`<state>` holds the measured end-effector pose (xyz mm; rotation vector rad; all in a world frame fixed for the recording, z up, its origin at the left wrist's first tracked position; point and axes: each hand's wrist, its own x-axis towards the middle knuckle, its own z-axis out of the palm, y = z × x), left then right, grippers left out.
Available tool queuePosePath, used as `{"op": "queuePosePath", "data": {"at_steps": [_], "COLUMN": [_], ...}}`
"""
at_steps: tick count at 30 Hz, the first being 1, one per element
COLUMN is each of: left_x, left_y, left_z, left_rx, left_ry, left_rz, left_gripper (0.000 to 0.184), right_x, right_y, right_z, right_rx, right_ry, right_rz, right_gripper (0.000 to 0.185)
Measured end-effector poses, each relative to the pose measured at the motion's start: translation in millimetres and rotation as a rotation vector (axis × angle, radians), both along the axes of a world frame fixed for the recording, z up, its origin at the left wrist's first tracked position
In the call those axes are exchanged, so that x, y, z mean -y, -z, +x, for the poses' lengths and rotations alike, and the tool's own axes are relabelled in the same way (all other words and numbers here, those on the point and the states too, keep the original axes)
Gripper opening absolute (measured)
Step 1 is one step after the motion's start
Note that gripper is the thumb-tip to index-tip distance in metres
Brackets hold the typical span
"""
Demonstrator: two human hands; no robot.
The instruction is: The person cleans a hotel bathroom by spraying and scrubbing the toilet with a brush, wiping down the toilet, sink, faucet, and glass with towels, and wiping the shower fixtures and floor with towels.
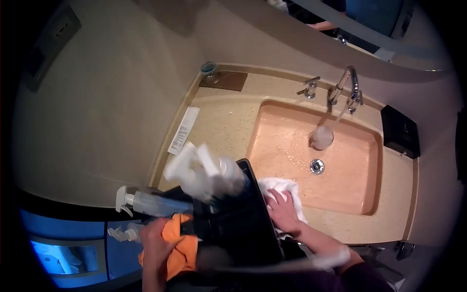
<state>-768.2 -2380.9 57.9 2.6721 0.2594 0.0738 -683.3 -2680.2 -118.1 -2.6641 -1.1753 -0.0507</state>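
Observation:
My left hand (154,241) is closed around an orange cloth (182,250) at the near side of a black caddy (238,221). Beside that hand, a clear spray bottle with a white trigger head (154,202) leans out of the caddy. Another white sprayer (129,233) is partly hidden behind the hand. White bottles (206,175), blurred, stick up from the caddy's far part. At the sink's front left corner, my right hand (283,210) has its fingers curled onto a white cloth (284,187), just right of the caddy's rim.
Water runs from the chrome faucet (352,82) onto a drinking glass (322,137) in the pinkish sink (292,121). A black box (400,131) stands right of it. On the counter's left lie a printed white packet (184,130) and a brown tray (231,81) with a glass (209,73).

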Motion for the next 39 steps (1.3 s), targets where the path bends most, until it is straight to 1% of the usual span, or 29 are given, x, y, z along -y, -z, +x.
{"op": "queuePosePath", "data": {"at_steps": [3,6,9,10,13,14,16,17,18,20,22,23,24,25,27,28,29,30,32,33,36,39], "left_x": [-9,-18,-30,-33,-38,-39,-42,-46,-48,-48,-52,-50,-47,-43,-39,-38,-37,-37,-42,-43,-45,-41], "left_y": [-1,11,17,18,19,18,23,25,28,34,40,42,45,45,32,26,26,25,31,35,36,39], "left_z": [-17,-27,-37,-42,-57,-58,-58,-56,-54,-50,-50,-46,-39,-32,-21,-17,-15,-13,-12,-14,-14,-12], "left_rx": [0.003,0.074,0.098,0.087,0.125,0.123,0.115,0.117,0.107,0.086,0.019,0.073,0.130,0.185,0.149,0.134,0.131,0.130,0.104,0.107,0.090,0.141], "left_ry": [-0.073,-0.136,-0.213,-0.239,-0.403,-0.425,-0.449,-0.455,-0.448,-0.439,-0.432,-0.466,-0.500,-0.537,-0.529,-0.521,-0.551,-0.578,-0.599,-0.573,-0.517,-0.518], "left_rz": [-0.065,-0.067,-0.026,-0.019,-0.061,-0.058,-0.100,-0.118,-0.115,-0.114,-0.119,-0.185,-0.247,-0.308,-0.339,-0.355,-0.420,-0.485,-0.568,-0.495,-0.309,-0.330], "left_gripper": [0.036,0.036,0.035,0.035,0.033,0.032,0.031,0.030,0.027,0.022,0.018,0.017,0.016,0.015,0.015,0.016,0.016,0.016,0.019,0.019,0.019,0.025], "right_x": [-39,-78,-98,-104,-124,-128,-132,-135,-142,-150,-154,-159,-168,-178,-206,-227,-247,-267,-295,-305,-319,-312], "right_y": [10,3,1,-3,-23,-20,-47,-22,-13,4,30,41,53,48,37,40,39,20,22,25,19,28], "right_z": [39,76,95,97,123,146,201,238,267,296,310,317,323,325,319,313,307,293,274,269,272,272], "right_rx": [0.043,-0.317,-0.049,-0.017,-0.179,-0.339,-0.885,-0.612,-0.336,-0.189,-0.215,-0.227,-0.195,-0.253,-0.383,-0.342,-0.391,-0.326,-0.040,0.112,0.133,0.351], "right_ry": [-0.055,0.179,0.088,0.133,0.012,-0.151,-0.109,-0.090,0.144,0.264,0.179,0.133,0.223,0.141,-0.017,-0.074,-0.166,-0.165,-0.278,-0.321,-0.364,-0.409], "right_rz": [0.119,0.458,0.266,0.266,0.275,0.277,0.396,0.580,0.597,0.509,0.388,0.326,0.349,0.379,0.440,0.518,0.519,0.344,0.128,-0.003,-0.234,-0.138], "right_gripper": [0.036,0.046,0.047,0.053,0.060,0.059,0.054,0.046,0.038,0.023,0.019,0.017,0.014,0.013,0.012,0.015,0.019,0.024,0.020,0.019,0.016,0.014]}}
